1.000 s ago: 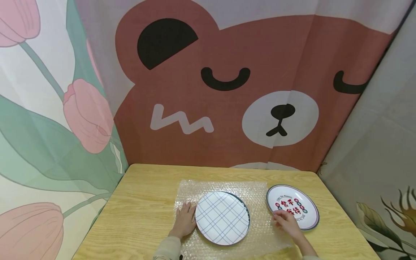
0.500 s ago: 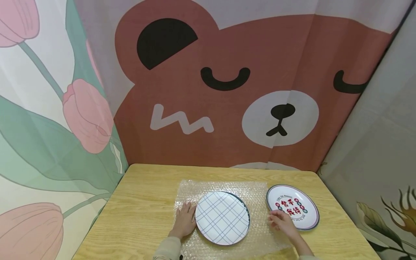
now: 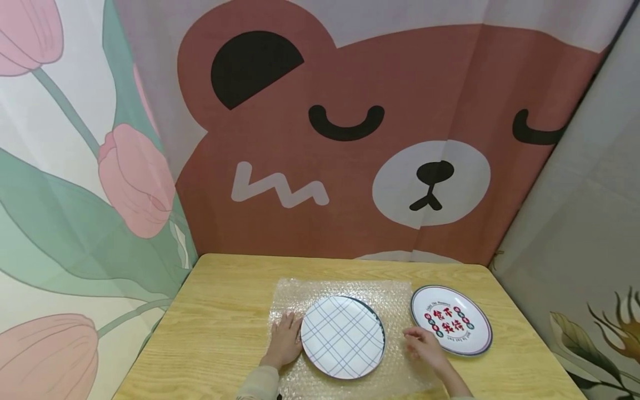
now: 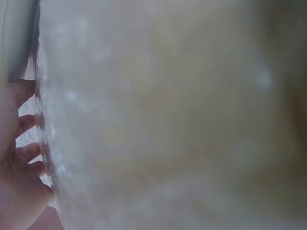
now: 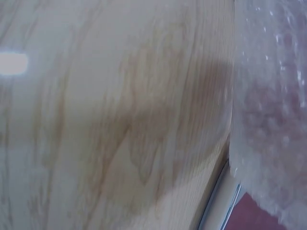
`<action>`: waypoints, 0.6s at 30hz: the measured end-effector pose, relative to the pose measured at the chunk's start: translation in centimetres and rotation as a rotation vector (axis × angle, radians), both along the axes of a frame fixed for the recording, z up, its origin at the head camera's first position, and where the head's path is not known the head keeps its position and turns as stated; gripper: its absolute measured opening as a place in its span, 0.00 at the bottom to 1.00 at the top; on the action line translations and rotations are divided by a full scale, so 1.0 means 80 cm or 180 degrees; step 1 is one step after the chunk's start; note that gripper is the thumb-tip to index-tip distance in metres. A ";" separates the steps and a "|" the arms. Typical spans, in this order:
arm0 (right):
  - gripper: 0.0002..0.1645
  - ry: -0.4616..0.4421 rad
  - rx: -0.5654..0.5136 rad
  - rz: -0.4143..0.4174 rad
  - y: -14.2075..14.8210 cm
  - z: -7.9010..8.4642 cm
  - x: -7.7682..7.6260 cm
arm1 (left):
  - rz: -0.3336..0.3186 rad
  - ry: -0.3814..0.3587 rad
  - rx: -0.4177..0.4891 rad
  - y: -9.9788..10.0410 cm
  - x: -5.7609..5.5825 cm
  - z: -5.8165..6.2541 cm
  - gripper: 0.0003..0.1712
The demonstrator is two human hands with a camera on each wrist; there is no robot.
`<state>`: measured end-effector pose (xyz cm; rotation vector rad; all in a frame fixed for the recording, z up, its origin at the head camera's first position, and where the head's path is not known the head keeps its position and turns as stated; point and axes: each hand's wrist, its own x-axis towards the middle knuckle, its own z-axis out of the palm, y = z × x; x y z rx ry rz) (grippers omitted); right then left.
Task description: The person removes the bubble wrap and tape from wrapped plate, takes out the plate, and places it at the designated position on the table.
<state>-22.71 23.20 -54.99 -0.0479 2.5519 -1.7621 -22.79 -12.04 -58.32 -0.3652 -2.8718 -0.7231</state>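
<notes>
A white plate with blue crossed lines (image 3: 343, 337) lies near the middle of a bubble wrap sheet (image 3: 395, 297). The dark patterned rim of another plate shows beneath its right side. My left hand (image 3: 285, 341) rests on the wrap at the plate's left edge, fingers stretched forward. Bubble wrap fills most of the left wrist view, with the left hand (image 4: 19, 163) at its side. With bent fingers, my right hand (image 3: 424, 345) pinches the sheet's right edge, raised a little. In the right wrist view the raised bubble wrap (image 5: 268, 96) covers that hand, which shows faintly through it.
A white plate with red characters and a dark rim (image 3: 452, 320) lies on the wooden table (image 3: 220, 311), right of the wrap. Behind the table hangs a curtain with a printed bear (image 3: 350, 183).
My right hand has moved left, off the front of the red-lettered plate, drawing the wrap's right edge inward. The left hand and the plates have stayed put.
</notes>
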 end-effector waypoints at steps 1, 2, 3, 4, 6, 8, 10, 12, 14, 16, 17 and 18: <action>0.14 0.0011 0.0023 -0.0032 -0.002 0.000 0.000 | 0.0001 0.0001 0.0002 0.000 0.000 0.000 0.26; 0.14 0.0023 0.0049 -0.0065 -0.004 -0.001 0.000 | 0.0002 0.0007 0.0003 0.000 0.000 0.000 0.26; 0.14 0.0035 0.0072 -0.0091 -0.007 -0.001 0.001 | 0.0002 0.0013 0.0006 0.000 0.000 -0.001 0.26; 0.14 0.0045 0.0097 -0.0114 -0.009 -0.001 0.001 | 0.0002 0.0019 0.0008 0.000 0.000 -0.001 0.26; 0.14 0.0046 0.0134 -0.0167 -0.013 -0.002 0.001 | -0.0007 0.0043 0.0027 0.000 0.000 0.000 0.27; 0.13 0.0037 0.0153 -0.0224 -0.017 -0.002 0.001 | -0.0009 0.0062 0.0029 0.000 0.000 0.001 0.27; 0.14 0.0037 0.0155 -0.0246 -0.021 -0.002 0.002 | -0.0015 0.0071 0.0022 0.000 0.001 0.001 0.27; 0.15 0.0043 0.0129 -0.0264 -0.024 -0.002 0.003 | -0.0017 0.0063 0.0011 0.000 0.001 0.002 0.27; 0.16 0.0073 0.0102 -0.0256 -0.026 -0.003 0.004 | -0.0021 0.0074 0.0013 0.000 0.001 0.002 0.27; 0.17 0.0116 0.0090 -0.0244 -0.027 -0.004 0.005 | -0.0022 0.0092 0.0018 0.000 0.002 0.002 0.27; 0.17 0.0146 0.0093 -0.0243 -0.028 -0.005 0.005 | -0.0025 0.0106 0.0019 0.000 0.002 0.002 0.27; 0.17 0.0173 0.0113 -0.0240 -0.029 -0.006 0.005 | -0.0021 0.0119 0.0020 0.000 0.002 0.003 0.27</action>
